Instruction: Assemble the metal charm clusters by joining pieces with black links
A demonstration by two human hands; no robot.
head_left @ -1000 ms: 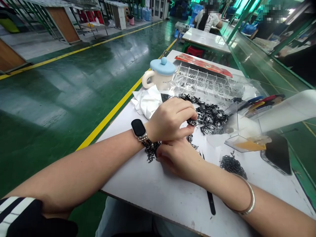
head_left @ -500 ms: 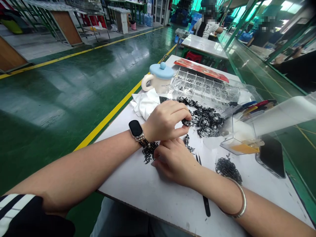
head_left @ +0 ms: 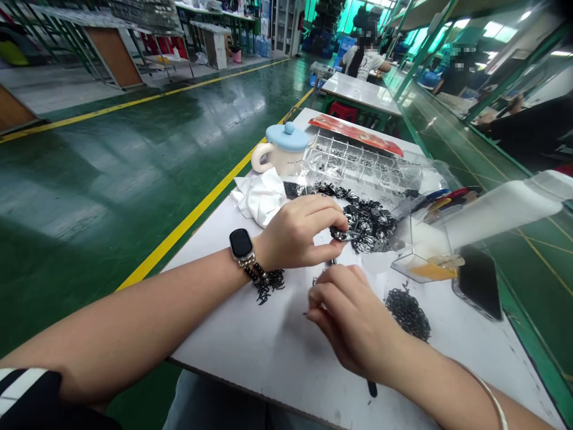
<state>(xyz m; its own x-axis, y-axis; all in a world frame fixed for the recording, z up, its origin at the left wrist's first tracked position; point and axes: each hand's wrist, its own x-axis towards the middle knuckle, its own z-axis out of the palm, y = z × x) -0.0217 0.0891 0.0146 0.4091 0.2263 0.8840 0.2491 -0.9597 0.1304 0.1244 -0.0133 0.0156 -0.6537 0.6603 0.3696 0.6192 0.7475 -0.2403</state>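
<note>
My left hand [head_left: 301,230], with a watch at its wrist, pinches a small shiny black part [head_left: 339,234] between thumb and fingers. It hovers at the near edge of a heap of shiny black parts [head_left: 371,224]. Below that wrist lies a pile of thin curved black pieces [head_left: 268,288], partly covered. My right hand [head_left: 353,316] is closer to me, its thumb and fingertips drawn together; what they hold, if anything, I cannot make out. Under the right hand, only the end of the black tweezers [head_left: 372,389] shows. A second pile of curved black pieces [head_left: 408,313] lies right of it.
A lidded mug [head_left: 286,149] and crumpled tissue [head_left: 260,197] stand at the left edge. Behind the heap sits a clear compartment tray [head_left: 358,158]. At right are a clear holder [head_left: 423,263], a white bottle [head_left: 501,206] and a phone [head_left: 478,283]. A person [head_left: 362,60] sits farther back.
My right hand has moved right and toward me, away from the left pile of curved pieces, and now covers most of the tweezers. My left hand keeps its pinch on the shiny part.
</note>
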